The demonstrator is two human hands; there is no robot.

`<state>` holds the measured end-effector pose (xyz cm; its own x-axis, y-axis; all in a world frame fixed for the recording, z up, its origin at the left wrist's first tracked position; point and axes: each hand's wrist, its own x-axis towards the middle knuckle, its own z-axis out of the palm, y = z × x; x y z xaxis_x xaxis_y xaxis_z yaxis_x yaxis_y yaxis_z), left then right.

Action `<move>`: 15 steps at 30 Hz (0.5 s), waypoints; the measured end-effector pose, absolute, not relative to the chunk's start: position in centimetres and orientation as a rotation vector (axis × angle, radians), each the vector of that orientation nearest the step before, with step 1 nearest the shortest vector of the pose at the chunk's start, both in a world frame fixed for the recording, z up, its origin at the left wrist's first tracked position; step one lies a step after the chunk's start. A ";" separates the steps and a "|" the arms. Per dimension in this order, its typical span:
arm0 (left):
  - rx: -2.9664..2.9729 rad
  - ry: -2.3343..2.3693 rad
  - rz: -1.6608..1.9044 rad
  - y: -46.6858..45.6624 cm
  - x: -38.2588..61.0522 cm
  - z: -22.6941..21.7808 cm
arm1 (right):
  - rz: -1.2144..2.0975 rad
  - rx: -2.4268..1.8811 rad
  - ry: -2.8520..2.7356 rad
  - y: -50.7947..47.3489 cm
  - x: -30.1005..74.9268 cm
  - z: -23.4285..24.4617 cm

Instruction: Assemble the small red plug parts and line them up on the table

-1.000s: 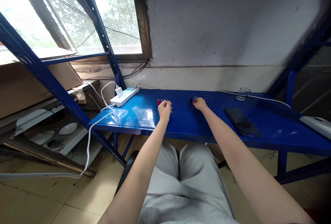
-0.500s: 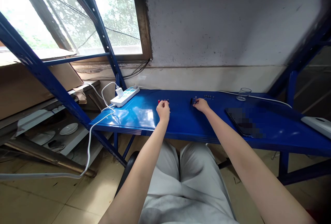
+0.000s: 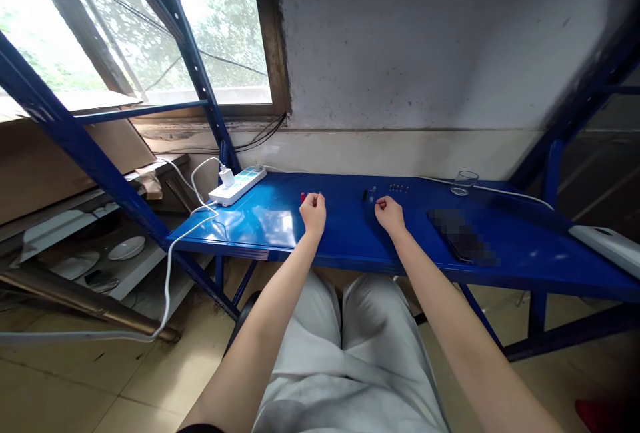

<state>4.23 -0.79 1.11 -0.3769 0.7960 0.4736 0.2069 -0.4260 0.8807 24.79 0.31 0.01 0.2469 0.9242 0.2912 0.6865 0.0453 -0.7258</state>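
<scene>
My left hand (image 3: 313, 214) is closed on the left part of the blue table (image 3: 345, 233), fingertips pinched together. Just behind it a small red piece (image 3: 303, 198) shows, and other tiny pieces there are mostly hidden by the fingers. My right hand (image 3: 391, 215) is closed too, with its fingers curled in; anything it holds is too small to make out. Beyond its fingertips lie a small black piece (image 3: 365, 195) and a small clear piece (image 3: 373, 194). Slightly farther back, several tiny pale pieces (image 3: 399, 188) stand in a row.
A white power strip (image 3: 237, 186) with a plugged-in charger and cable sits at the table's left end. To the right are a drinking glass (image 3: 464, 183), a blurred dark phone-like slab (image 3: 460, 236) and a white device (image 3: 607, 246). Blue rack posts flank the table.
My right hand has drawn back towards me from the black and clear pieces, which now lie uncovered. My left hand stays almost in place. The view has shifted slightly.
</scene>
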 end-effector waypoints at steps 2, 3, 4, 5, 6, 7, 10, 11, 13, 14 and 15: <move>1.520 1.352 1.836 -0.5 4.1 1.6 | 0.337 -1.666 -1.546 0.3 24.7 0.0; 1.580 1.355 1.834 -0.3 4.0 2.1 | 0.325 -1.642 -1.565 0.3 24.6 0.0; 1.641 1.363 1.839 0.0 3.8 2.7 | 0.311 -1.616 -1.580 0.2 24.6 -0.1; 1.704 1.378 1.847 0.3 3.6 3.5 | 0.295 -1.592 -1.593 0.2 24.6 -0.1; 1.765 1.397 1.864 0.6 3.4 4.3 | 0.279 -1.569 -1.605 0.2 24.5 -0.1; 1.836 1.421 1.874 1.0 3.1 5.2 | 0.269 -1.547 -1.619 0.2 24.5 -0.2; 2.155 1.522 1.746 1.9 2.2 7.6 | 0.272 -1.483 -1.670 0.3 24.5 -0.3; 2.298 1.544 1.632 2.1 1.9 8.2 | 0.277 -1.463 -1.686 0.3 24.4 -0.4; 2.603 1.536 1.304 2.7 1.3 9.1 | 0.279 -1.436 -1.704 0.4 24.5 -0.4; 2.724 1.528 1.110 3.0 1.0 9.4 | 0.280 -1.430 -1.704 0.4 24.5 -0.5; 2.804 1.533 0.915 3.3 0.7 9.5 | 0.283 -1.429 -1.702 0.4 24.5 -0.5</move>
<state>0.74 3.26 9.50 0.4281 0.7214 0.5443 0.8214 -0.5618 0.0985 24.48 0.39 -0.48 0.0386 0.8845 0.4649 0.6865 0.3146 -0.6556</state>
